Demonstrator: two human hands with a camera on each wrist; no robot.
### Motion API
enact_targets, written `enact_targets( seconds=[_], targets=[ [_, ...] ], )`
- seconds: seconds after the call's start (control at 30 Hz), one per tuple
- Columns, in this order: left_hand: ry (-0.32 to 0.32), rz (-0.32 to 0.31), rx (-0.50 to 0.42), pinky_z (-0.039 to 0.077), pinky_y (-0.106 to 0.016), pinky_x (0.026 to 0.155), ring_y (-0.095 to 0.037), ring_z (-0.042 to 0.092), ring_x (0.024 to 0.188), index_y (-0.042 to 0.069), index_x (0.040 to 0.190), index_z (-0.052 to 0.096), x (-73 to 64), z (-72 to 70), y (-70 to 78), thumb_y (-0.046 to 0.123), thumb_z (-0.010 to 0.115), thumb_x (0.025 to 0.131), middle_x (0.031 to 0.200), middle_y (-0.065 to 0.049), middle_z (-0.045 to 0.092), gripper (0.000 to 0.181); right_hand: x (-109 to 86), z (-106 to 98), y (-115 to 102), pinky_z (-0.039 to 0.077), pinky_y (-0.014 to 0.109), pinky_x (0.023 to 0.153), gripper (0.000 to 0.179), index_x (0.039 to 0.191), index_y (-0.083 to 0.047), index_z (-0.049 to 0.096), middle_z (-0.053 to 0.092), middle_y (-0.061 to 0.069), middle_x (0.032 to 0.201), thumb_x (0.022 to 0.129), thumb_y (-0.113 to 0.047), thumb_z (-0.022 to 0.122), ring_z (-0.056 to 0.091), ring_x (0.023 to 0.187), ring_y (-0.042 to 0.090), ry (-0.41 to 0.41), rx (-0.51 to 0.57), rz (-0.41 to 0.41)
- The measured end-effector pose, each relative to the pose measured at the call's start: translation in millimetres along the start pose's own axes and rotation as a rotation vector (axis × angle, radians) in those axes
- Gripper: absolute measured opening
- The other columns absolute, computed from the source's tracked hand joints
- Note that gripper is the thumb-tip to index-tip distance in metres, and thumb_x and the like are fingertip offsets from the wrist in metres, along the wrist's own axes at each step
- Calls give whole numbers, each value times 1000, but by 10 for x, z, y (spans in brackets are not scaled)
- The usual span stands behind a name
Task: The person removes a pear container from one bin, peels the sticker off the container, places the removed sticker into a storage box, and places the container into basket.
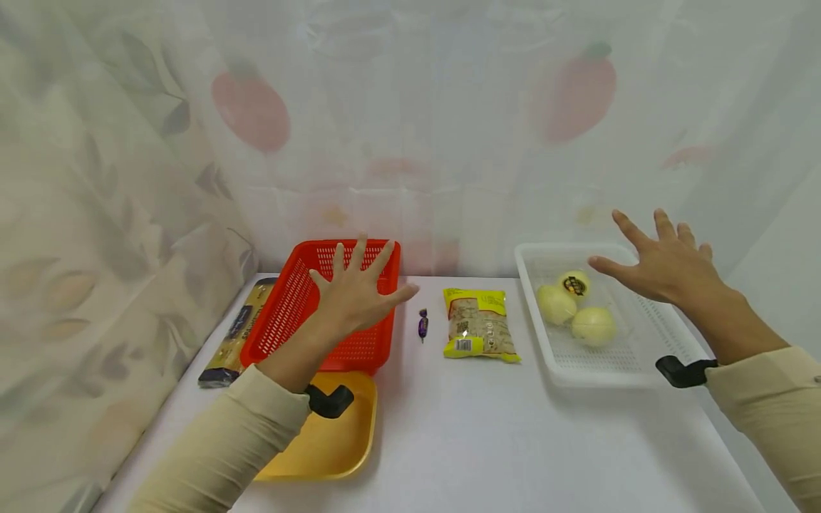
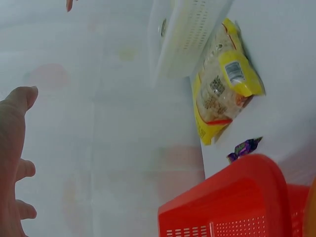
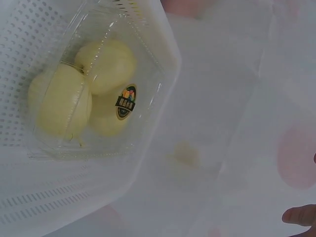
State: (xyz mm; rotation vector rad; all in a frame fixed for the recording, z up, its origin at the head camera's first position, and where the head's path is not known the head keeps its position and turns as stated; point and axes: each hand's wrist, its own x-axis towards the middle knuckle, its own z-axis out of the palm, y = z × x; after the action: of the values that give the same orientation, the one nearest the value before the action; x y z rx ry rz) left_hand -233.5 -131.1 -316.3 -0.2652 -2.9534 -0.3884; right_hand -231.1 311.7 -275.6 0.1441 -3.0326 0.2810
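My left hand [image 1: 355, 296] hovers with spread fingers over the red basket [image 1: 256, 335], holding nothing. Over at the right, my right hand [image 1: 670, 267] is raised above the white basket [image 1: 545, 356], its fingers also spread and free. Inside that white basket sits a clear plastic box of pale yellow round fruit [image 3: 64, 101], one bearing a dark oval sticker. Between the baskets lie a yellow-ended bag of food [image 1: 477, 324] and a small purple wrapped candy [image 1: 422, 324]. The left wrist view shows the candy [image 2: 244, 148] close to the red basket's rim [image 2: 256, 170].
A yellow tray [image 1: 346, 449] stands in front of the red basket, partly under the left forearm. Left of the red basket lies a long flat gold-and-dark package [image 1: 240, 331]. Printed curtains [image 1: 417, 128] hang behind the white table [image 1: 462, 427] and along its left side.
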Motion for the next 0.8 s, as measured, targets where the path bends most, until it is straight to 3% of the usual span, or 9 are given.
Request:
enact_targets(
  seconds=[0.8],
  targets=[
    [-14,79,-19,2,-80,95,-44,3,142,43,153,14,-6,314,518,83,37,79,161,-7,0,87,24,144,239,4,82,89,95,156,-21,-3,-8,42,146,88,-71,42,-1,125,70,-25,48,44]
  ],
)
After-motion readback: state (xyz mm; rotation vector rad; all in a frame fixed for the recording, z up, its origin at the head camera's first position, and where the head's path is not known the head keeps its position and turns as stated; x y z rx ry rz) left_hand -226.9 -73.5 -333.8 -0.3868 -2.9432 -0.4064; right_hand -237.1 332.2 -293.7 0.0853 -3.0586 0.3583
